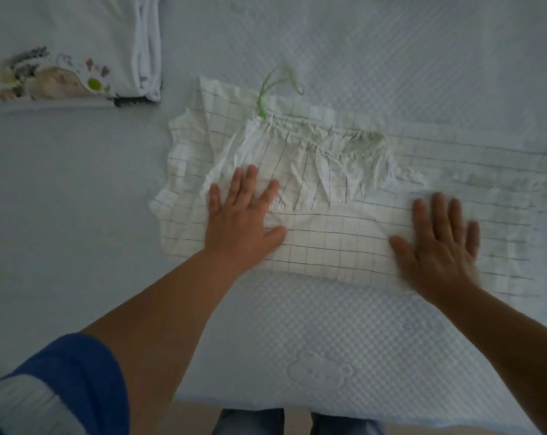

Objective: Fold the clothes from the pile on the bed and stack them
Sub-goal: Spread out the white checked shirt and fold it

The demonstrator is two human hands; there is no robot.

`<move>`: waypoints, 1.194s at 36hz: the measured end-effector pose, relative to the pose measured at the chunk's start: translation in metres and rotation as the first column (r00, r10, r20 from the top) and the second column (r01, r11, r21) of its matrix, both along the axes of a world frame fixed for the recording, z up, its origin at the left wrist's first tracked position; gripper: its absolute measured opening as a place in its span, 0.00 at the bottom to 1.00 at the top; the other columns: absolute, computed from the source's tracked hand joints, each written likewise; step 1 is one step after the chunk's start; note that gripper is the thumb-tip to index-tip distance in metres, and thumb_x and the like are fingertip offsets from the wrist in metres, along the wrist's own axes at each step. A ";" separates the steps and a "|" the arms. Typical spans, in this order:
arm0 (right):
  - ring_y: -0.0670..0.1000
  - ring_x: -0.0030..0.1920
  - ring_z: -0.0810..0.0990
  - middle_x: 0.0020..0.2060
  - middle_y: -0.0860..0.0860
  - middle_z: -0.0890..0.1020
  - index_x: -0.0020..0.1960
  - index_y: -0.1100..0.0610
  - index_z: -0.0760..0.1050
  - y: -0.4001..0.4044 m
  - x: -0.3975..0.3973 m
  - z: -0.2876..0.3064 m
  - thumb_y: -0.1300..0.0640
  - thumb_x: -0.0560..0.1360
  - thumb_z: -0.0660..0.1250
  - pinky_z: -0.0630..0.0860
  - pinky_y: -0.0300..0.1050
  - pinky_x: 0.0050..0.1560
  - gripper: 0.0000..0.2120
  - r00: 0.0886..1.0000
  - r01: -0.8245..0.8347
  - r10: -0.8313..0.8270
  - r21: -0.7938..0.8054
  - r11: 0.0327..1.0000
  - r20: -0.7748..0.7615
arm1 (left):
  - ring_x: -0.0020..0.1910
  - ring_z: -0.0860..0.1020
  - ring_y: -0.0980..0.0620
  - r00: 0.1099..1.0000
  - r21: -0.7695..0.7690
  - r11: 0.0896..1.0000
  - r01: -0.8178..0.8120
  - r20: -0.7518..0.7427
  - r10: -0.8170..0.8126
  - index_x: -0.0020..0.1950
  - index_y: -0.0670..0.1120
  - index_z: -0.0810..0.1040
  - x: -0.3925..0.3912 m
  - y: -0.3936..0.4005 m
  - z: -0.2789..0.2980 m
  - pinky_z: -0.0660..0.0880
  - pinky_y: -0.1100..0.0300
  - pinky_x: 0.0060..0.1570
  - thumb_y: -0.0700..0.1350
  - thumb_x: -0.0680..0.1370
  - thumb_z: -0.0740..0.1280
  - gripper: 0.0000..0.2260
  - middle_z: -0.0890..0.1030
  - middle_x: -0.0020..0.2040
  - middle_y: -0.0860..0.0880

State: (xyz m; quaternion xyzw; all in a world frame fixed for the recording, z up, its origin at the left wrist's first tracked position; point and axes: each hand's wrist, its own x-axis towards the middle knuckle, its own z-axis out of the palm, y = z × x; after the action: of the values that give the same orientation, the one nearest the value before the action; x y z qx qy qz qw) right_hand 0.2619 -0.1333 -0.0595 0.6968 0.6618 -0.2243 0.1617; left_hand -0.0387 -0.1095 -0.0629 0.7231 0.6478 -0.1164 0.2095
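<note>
Both hands, left and right, press flat with fingers spread on checked shorts lying on the bed, apparently smoothing them; folded shirts sit stacked nearby.

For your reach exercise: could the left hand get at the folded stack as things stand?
Probably yes. The left hand lies flat on the checked garment, holding nothing, and only bare bed shows between it and the folded stack.

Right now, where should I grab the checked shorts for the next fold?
Probably pinch the checked shorts at the near folded edge, coming from the near side: it lies straight and flat between the left hand and right hand, while the far drawstring waistband is bunched.
</note>
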 end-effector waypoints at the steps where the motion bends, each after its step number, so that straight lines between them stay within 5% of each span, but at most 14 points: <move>1: 0.45 0.71 0.28 0.73 0.48 0.33 0.76 0.48 0.38 -0.005 0.002 0.003 0.30 0.70 0.35 0.27 0.47 0.68 0.40 1.000 0.031 -0.031 0.000 1.000 0.002 | 0.75 0.37 0.49 1.000 -0.008 1.000 0.004 0.004 -0.004 0.76 0.56 0.46 -0.001 0.000 0.002 0.35 0.43 0.69 0.64 0.73 0.58 0.36 0.39 0.77 0.47; 11: 0.51 0.75 0.35 0.76 0.52 0.36 0.76 0.44 0.38 -0.059 0.043 0.019 0.34 0.75 0.48 0.37 0.54 0.73 0.35 0.961 0.273 -0.260 -0.147 0.951 0.097 | 0.75 0.37 0.48 0.971 -0.027 0.975 0.221 0.102 -0.218 0.77 0.55 0.47 0.035 -0.016 0.027 0.35 0.46 0.70 0.60 0.76 0.57 0.32 0.41 0.78 0.47; 20: 0.50 0.73 0.32 0.74 0.48 0.32 0.75 0.48 0.32 -0.092 0.077 0.010 0.31 0.74 0.41 0.35 0.53 0.73 0.38 0.975 0.217 -0.205 -0.147 0.965 0.091 | 0.75 0.37 0.46 0.954 -0.084 0.950 0.300 0.013 -0.300 0.76 0.58 0.47 0.044 -0.035 0.003 0.35 0.46 0.70 0.57 0.75 0.62 0.35 0.38 0.77 0.47; 26: 0.53 0.75 0.45 0.76 0.54 0.50 0.76 0.52 0.51 -0.091 0.080 0.021 0.37 0.74 0.55 0.43 0.54 0.72 0.36 0.930 0.355 -0.348 0.045 0.934 -0.123 | 0.76 0.46 0.45 0.947 0.033 0.960 0.278 0.156 -0.279 0.73 0.54 0.64 0.079 -0.043 0.017 0.39 0.43 0.70 0.55 0.71 0.67 0.31 0.50 0.77 0.44; 29: 0.56 0.73 0.52 0.73 0.55 0.56 0.74 0.53 0.56 -0.059 0.092 0.022 0.45 0.74 0.64 0.51 0.54 0.71 0.33 0.887 0.442 -0.406 0.154 0.884 -0.220 | 0.76 0.47 0.46 0.940 0.060 0.973 0.221 0.255 -0.229 0.73 0.53 0.64 0.123 -0.037 0.019 0.43 0.45 0.70 0.57 0.74 0.60 0.27 0.52 0.77 0.43; 32: 0.55 0.73 0.54 0.73 0.54 0.56 0.75 0.54 0.54 -0.015 0.109 0.018 0.47 0.74 0.65 0.51 0.53 0.71 0.35 0.859 0.493 -0.436 0.201 0.846 -0.268 | 0.76 0.44 0.47 0.953 0.031 0.973 0.229 0.196 -0.230 0.75 0.56 0.59 0.160 -0.031 0.008 0.40 0.47 0.71 0.58 0.76 0.62 0.29 0.48 0.78 0.45; 38: 0.58 0.68 0.60 0.69 0.55 0.63 0.74 0.53 0.57 0.061 0.131 0.006 0.45 0.71 0.66 0.57 0.53 0.67 0.36 0.970 0.221 -0.195 0.193 0.956 -0.145 | 0.76 0.39 0.48 0.965 -0.028 0.965 0.260 0.032 -0.259 0.76 0.59 0.51 0.188 -0.031 -0.010 0.35 0.43 0.69 0.69 0.68 0.58 0.38 0.41 0.78 0.46; 43: 0.56 0.56 0.69 0.52 0.55 0.73 0.55 0.55 0.75 0.084 0.143 0.007 0.49 0.71 0.68 0.65 0.50 0.55 0.16 0.987 0.123 -0.098 0.200 0.972 -0.130 | 0.74 0.34 0.50 0.966 -0.079 0.963 0.257 0.010 -0.257 0.76 0.60 0.47 0.187 -0.030 -0.007 0.30 0.45 0.67 0.73 0.63 0.61 0.46 0.37 0.77 0.48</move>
State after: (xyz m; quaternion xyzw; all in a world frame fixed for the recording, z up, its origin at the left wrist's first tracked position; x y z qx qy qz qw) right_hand 0.4049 -0.0496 -0.0526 0.7311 0.6501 -0.2040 0.0355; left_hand 0.1486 -0.1399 -0.0702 0.7922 0.5432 -0.1684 0.2213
